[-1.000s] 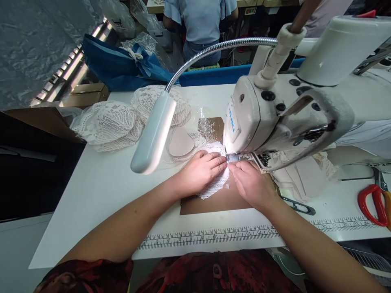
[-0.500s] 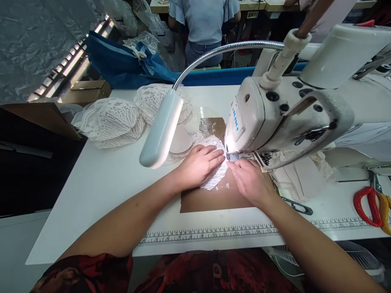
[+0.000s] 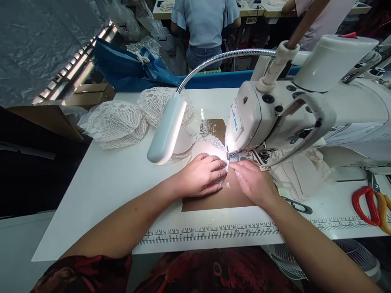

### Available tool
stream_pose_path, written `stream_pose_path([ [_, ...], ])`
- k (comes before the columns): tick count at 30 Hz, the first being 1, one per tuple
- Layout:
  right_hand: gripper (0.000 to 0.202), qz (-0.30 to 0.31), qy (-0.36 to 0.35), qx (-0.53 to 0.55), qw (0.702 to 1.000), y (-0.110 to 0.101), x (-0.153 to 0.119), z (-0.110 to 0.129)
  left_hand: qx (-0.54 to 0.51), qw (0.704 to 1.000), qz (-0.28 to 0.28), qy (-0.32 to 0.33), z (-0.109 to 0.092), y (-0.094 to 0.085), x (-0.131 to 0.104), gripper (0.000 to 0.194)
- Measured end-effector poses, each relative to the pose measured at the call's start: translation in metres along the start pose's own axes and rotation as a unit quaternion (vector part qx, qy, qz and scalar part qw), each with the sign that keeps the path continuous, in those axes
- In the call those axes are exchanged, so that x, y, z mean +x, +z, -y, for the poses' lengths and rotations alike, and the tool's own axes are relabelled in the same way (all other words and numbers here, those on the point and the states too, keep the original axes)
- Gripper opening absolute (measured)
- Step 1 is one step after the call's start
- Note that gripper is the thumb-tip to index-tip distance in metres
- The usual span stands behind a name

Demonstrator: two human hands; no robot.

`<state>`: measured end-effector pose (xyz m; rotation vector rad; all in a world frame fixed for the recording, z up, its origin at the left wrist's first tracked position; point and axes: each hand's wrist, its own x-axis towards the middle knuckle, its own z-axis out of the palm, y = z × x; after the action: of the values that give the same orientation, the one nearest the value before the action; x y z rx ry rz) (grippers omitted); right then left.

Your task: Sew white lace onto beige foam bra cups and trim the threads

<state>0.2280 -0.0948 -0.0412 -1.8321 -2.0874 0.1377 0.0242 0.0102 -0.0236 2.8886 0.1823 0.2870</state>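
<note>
A white lace-covered cup piece [image 3: 205, 148] lies under the needle end of a white sewing machine [image 3: 248, 116]. My left hand [image 3: 202, 176] rests on it from the left, fingers stretched out over the lace and partly hiding it. Close to the presser foot, my right hand [image 3: 255, 182] has its thumb and forefinger pressed together at the right edge of the piece. Beneath both hands is a brown sheet [image 3: 210, 203] taped to the white table [image 3: 122, 179].
Stacked lace pieces [image 3: 116, 122] and pale cup pads [image 3: 182, 142] lie at left. A lamp [image 3: 167, 128] hangs over the table. At right are cream fabric pieces [image 3: 301, 173], thread snips [image 3: 297, 206] and red-and-orange-handled scissors [image 3: 366, 205]. A seated person [image 3: 205, 28] is beyond.
The cup piece has turned, showing more of its smooth pale face on the far left side. My left hand has slid slightly toward me. My right hand stays near the presser foot.
</note>
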Motion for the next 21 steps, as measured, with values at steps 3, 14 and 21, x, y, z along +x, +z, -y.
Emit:
stream_pose_path([
  [3,0.039,0.005,-0.035,-0.017,0.999,-0.0009,0.0017,0.0022,-0.001,1.0,0.004,-0.001,0.0013,0.0009,0.0007,0.036],
  [14,0.04,0.012,-0.04,-0.081,0.996,-0.0005,0.0035,0.0098,0.049,0.997,0.056,-0.009,0.0078,0.0001,0.008,0.035],
  [21,0.042,0.019,0.0,-0.097,0.995,0.0008,0.0059,0.01,0.043,0.997,0.034,-0.052,0.0057,0.0029,0.0095,0.042],
])
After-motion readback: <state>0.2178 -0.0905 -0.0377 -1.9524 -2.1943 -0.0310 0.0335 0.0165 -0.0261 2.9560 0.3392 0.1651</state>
